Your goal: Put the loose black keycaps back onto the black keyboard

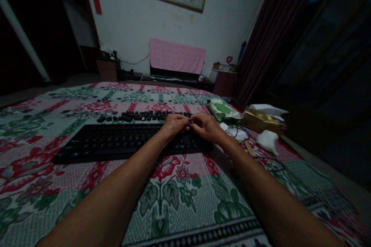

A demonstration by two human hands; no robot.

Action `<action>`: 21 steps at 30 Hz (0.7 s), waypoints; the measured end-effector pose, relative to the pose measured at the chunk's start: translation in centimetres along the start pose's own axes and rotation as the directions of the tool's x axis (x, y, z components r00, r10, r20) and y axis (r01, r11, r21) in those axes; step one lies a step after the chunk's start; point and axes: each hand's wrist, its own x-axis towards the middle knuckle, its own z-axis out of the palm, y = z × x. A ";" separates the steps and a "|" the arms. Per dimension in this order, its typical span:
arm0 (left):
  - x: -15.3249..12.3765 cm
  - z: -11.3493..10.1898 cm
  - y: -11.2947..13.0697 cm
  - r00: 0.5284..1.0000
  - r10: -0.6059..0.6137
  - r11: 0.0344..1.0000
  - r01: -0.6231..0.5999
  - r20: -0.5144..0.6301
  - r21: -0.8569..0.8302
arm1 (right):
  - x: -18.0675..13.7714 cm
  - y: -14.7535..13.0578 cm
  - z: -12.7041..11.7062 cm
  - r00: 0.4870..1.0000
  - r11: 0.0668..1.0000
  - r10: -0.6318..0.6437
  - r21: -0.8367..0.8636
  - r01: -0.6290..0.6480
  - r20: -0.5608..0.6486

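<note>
A black keyboard (116, 144) lies across a flowered bedspread (179, 193). Both my hands meet over its right end. My left hand (174, 124) is curled, fingers closed. My right hand (206, 126) is also closed, its fingertips pinched against the left hand's. A small dark thing (189, 123), perhaps a keycap, sits between the fingertips; it is too small to name surely. A row of loose black keycaps (139, 115) lies on the cloth just behind the keyboard.
To the right lie a green-and-white packet (222, 109), a golden tissue box (261, 120), crumpled white tissues (267, 140) and a thin cable (275, 162). Beyond the bed stand a pink-covered screen (176, 56), low cabinets and a dark curtain (261, 42).
</note>
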 end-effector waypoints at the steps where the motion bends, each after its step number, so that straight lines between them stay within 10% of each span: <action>1: 0.0 0.0 0.0 1.000 0.008 1.000 -0.008 0.012 0.019 | 0.0 0.0 -0.2 1.000 1.000 0.002 0.009 -0.002 0.007; 16: -1.3 1.6 1.5 0.992 -0.021 0.999 0.015 0.124 0.046 | -1.7 0.7 -2.1 0.989 0.987 0.044 0.148 -0.065 0.142; 21: -0.8 1.7 0.4 0.984 0.136 0.919 -0.170 0.117 0.357 | -2.4 2.3 -2.0 0.977 0.968 0.123 0.198 -0.157 0.173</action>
